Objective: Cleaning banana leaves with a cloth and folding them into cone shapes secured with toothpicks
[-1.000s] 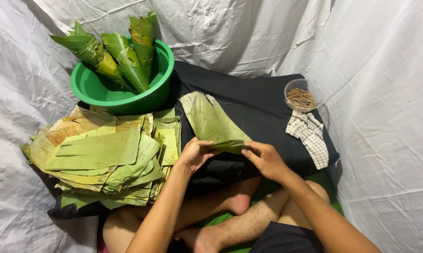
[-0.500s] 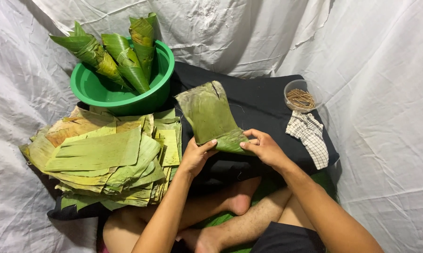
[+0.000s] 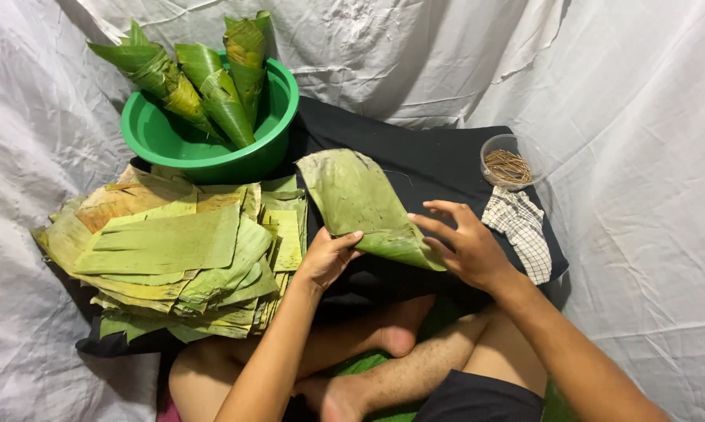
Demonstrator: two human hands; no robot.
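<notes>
Since the earlier frame, you are curling the broad green banana leaf piece (image 3: 360, 205) further over the black cloth (image 3: 431, 160). Your left hand (image 3: 327, 256) is pinching its near edge; your right hand (image 3: 463, 244), fingers spread, is pressing the rolled lower corner into a cone.

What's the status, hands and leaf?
Left hand pinching banana leaf edge. Right hand fingers spread on its lower fold. Leaf part-curled over black cloth. Nothing in the way.
</notes>
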